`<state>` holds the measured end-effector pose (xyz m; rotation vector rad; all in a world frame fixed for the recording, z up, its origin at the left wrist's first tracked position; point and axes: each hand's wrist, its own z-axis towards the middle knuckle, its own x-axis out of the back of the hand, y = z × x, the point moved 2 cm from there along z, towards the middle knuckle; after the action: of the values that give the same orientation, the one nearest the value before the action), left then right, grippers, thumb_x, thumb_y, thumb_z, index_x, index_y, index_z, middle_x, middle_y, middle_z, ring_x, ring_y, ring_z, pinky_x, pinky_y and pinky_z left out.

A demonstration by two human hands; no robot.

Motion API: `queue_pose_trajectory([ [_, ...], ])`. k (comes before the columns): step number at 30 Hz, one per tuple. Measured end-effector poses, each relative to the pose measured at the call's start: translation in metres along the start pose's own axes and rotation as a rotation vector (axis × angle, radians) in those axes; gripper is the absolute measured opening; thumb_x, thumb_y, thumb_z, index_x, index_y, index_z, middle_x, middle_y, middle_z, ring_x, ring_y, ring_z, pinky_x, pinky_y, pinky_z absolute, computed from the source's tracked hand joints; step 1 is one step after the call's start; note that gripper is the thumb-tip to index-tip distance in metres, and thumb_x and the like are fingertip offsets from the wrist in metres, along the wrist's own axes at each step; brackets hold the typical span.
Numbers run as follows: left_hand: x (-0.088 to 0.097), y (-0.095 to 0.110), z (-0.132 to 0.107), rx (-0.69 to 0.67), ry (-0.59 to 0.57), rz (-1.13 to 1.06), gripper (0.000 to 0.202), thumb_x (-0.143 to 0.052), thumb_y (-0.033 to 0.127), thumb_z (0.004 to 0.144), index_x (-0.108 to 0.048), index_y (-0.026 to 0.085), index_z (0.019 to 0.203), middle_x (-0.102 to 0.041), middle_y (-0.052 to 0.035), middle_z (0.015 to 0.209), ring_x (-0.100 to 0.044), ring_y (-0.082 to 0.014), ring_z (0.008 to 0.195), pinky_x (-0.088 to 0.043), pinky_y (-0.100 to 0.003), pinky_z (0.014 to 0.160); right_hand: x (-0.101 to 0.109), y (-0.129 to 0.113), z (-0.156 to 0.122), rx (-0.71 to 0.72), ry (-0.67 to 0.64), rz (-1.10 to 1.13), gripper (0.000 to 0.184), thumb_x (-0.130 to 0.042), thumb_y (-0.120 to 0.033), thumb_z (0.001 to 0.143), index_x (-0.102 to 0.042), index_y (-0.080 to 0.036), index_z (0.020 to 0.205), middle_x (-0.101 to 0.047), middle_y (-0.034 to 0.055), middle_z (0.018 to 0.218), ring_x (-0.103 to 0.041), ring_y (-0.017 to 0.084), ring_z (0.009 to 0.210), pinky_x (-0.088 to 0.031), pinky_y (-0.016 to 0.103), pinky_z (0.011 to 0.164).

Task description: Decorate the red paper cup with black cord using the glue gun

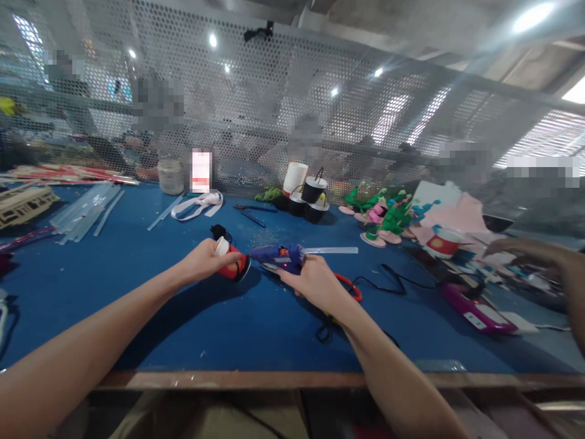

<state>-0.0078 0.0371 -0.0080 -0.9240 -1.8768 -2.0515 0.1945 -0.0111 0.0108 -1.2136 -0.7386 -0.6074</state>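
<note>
My left hand (205,261) is closed around a small red paper cup (234,266), tipped on its side, with a white rim and a dark end facing right. In my right hand (313,277) is a blue glue gun (278,256) with a clear glue stick (333,250) out of its back. The nozzle points left, close to the cup; whether it touches I cannot tell. A small black object (219,232) shows just behind my left hand. Beyond my right hand, orange-red scissor handles (350,286) lie on the blue table (192,329).
Pliers (251,213), a ribbon roll (201,204) and clear glue sticks (86,213) lie farther back. Black cups (314,190), green craft plants (388,216) and a jar (170,177) stand near the mesh partition. A purple power strip (478,310) and another person's hand (516,249) are right.
</note>
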Motion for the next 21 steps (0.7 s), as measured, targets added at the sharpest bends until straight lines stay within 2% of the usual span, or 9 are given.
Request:
queue_pose_trajectory([
  [11, 0.000, 0.000, 0.001, 0.026, 0.030, -0.031, 0.042, -0.056, 0.049, 0.061, -0.034, 0.018, 0.042, -0.027, 0.0062, 0.041, -0.021, -0.0063, 0.042, -0.013, -0.024, 0.043, 0.004, -0.006, -0.009, 0.044, -0.024, 0.024, 0.026, -0.050, -0.023, 0.070, -0.042, -0.021, 0.045, -0.047, -0.0032, 0.034, -0.048, 0.012, 0.037, -0.038, 0.023, 0.044],
  [21, -0.002, -0.005, 0.002, 0.055, 0.046, -0.070, 0.041, -0.056, 0.050, 0.059, -0.034, 0.018, 0.044, -0.029, 0.0060, 0.042, -0.021, -0.0063, 0.043, -0.012, -0.024, 0.044, -0.001, -0.006, -0.014, 0.075, -0.059, 0.019, 0.025, -0.048, -0.022, 0.069, -0.037, -0.021, 0.046, -0.043, -0.0040, 0.037, -0.047, 0.012, 0.041, -0.036, 0.023, 0.045],
])
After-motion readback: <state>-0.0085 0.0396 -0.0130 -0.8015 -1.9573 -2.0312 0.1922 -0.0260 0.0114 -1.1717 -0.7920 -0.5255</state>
